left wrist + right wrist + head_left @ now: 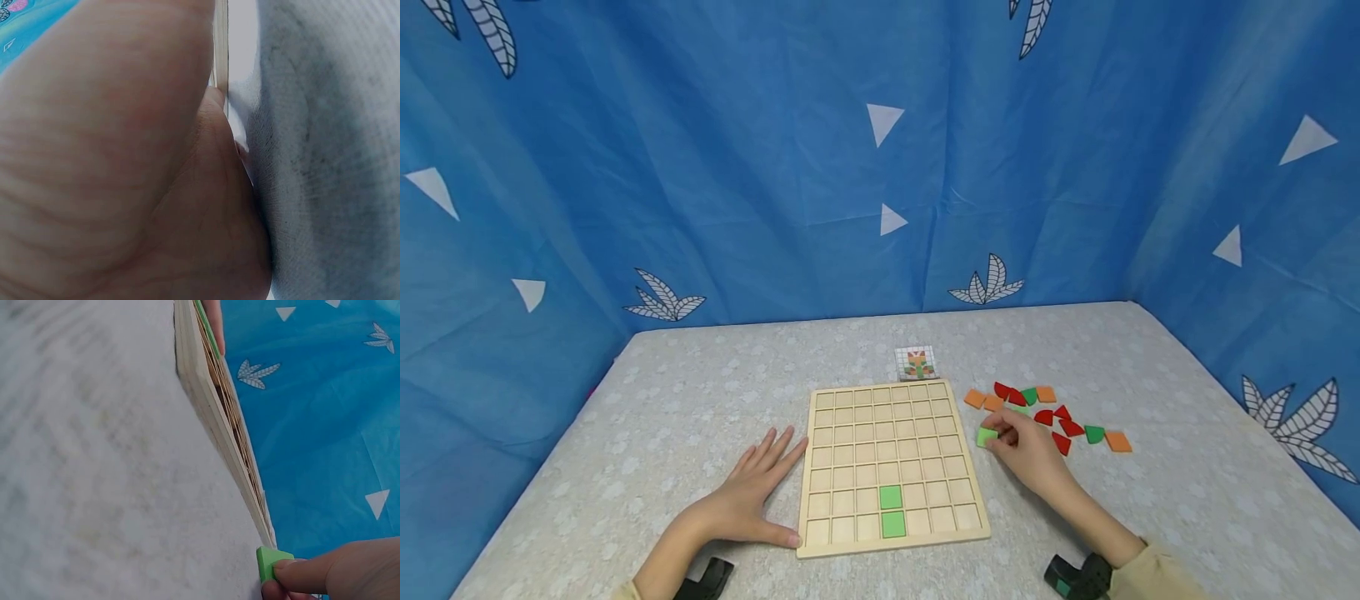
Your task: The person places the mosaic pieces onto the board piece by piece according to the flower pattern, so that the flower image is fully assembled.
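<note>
A green square tile is pinched by the right hand, just right of the wooden grid board; the left hand, fingers spread, touches the board. Placing seems underway, calling for squaring the tile to it.

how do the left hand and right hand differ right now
The left hand has its fingers extended and spread, while the right hand has its fingers bent, pinching a green square tile. The left hand is at the left edge of the wooden board; the right hand is beyond the right edge. Both hands are bare.
</note>
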